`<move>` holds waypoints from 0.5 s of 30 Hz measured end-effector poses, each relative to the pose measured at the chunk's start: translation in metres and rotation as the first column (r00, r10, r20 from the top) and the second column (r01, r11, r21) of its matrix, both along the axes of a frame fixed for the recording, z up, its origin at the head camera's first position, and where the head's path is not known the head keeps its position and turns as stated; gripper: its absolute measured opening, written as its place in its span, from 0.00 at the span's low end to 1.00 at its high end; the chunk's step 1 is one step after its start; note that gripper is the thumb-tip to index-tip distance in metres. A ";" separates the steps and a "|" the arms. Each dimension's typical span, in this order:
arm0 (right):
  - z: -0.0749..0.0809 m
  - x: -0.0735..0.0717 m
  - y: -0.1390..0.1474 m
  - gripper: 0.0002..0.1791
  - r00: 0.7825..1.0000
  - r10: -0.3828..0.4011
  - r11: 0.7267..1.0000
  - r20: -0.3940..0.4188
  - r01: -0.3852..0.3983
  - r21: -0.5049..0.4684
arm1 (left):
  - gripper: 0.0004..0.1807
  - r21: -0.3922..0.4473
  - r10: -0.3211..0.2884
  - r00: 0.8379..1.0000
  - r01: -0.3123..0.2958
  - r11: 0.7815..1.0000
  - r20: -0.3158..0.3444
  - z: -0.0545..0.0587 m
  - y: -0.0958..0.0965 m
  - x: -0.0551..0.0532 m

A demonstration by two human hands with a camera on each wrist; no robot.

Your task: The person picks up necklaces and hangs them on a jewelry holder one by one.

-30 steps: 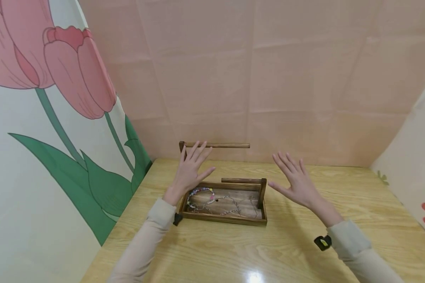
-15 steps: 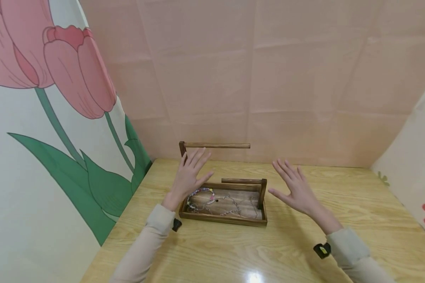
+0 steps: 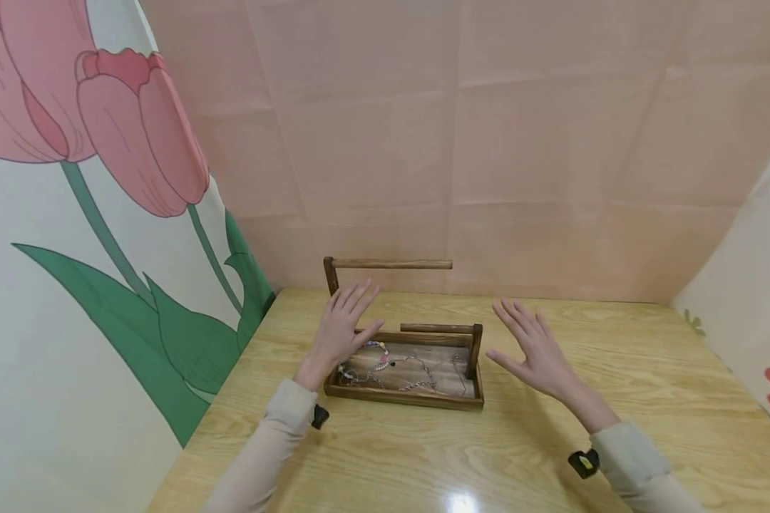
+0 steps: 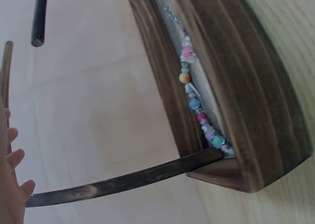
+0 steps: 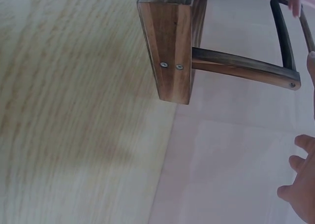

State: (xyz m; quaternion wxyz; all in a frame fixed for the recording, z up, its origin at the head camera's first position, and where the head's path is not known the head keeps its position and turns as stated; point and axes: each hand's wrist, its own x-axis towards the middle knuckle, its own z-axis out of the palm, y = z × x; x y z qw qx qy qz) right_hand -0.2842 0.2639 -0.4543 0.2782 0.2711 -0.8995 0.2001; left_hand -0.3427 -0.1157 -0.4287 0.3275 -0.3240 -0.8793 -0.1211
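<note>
A dark wooden jewelry stand (image 3: 404, 402) with a shallow tray base sits on the table. From its left end a tall post carries an upper bar (image 3: 391, 263); at its right end a shorter post bears a lower bar (image 3: 436, 328). Inside the tray lie a colorful beaded bracelet (image 4: 194, 103) and several thin silver chains (image 3: 423, 377). My left hand (image 3: 339, 329), fingers spread, hovers over the tray's left end and hides part of the bracelet. To the right of the stand my right hand (image 3: 534, 350) is held in the air, fingers extended. Neither hand holds anything.
The stand rests on a light wood-grain table (image 3: 385, 456). Behind it hangs a creased pink cloth (image 3: 488, 142). On the left is a white sheet with printed tulips (image 3: 141, 135); another printed sheet (image 3: 757, 306) borders the right side.
Both hands have sunk slightly toward the table, the left one covering more of the bracelet. The stand and the jewelry in it have stayed put.
</note>
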 end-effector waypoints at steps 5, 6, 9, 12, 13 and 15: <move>-0.003 0.002 0.000 0.47 1.000 0.011 1.000 0.024 -0.011 -0.006 | 0.35 -0.004 0.004 0.999 -0.004 1.000 0.049 -0.007 -0.001 0.001; -0.004 0.002 0.000 0.46 1.000 0.015 1.000 0.024 -0.015 -0.008 | 0.35 -0.005 0.005 0.998 -0.004 1.000 0.055 -0.008 -0.002 0.001; -0.008 0.003 0.001 0.46 0.999 0.018 1.000 0.029 -0.018 -0.008 | 0.35 0.000 0.004 0.997 -0.004 1.000 0.072 -0.012 -0.002 0.001; -0.013 0.003 0.002 0.45 0.999 0.021 1.000 0.034 -0.021 -0.009 | 0.34 0.007 0.002 0.997 -0.002 1.000 0.078 -0.017 -0.002 0.002; -0.014 0.004 0.003 0.45 0.999 0.022 1.000 0.039 -0.022 -0.009 | 0.34 0.010 0.003 0.997 -0.003 1.000 0.082 -0.018 -0.002 0.002; -0.016 0.004 0.003 0.45 0.999 0.024 1.000 0.043 -0.023 -0.012 | 0.34 0.016 0.006 0.996 -0.007 1.000 0.086 -0.020 -0.002 0.003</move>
